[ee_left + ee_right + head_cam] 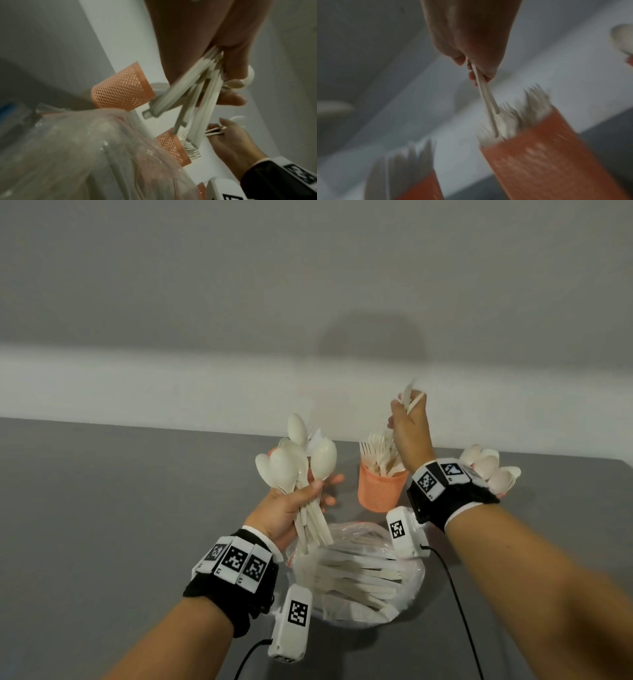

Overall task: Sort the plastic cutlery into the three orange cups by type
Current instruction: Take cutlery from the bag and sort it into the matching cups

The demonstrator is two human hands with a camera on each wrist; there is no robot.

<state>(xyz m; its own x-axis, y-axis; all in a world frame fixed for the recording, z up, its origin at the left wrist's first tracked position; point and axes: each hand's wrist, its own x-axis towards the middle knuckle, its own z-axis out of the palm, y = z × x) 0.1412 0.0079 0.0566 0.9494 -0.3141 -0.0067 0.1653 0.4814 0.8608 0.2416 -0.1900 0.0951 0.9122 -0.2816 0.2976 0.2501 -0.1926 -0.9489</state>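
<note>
Head view: forks above cup rim

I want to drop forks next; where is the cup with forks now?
In the head view, the cup with forks stands centre-right on the grey table, behind the plastic bag, under the right hand.

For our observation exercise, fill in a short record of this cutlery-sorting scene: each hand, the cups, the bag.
left hand: grips a bundle of spoons, bowls up
right hand: pinches forks above the fork cup
fork cup: upright, forks inside, tines up
spoon cup: mostly hidden behind the right wrist
third cup: left-wrist view, contents unclear
plastic bag: on table, cutlery inside
</note>
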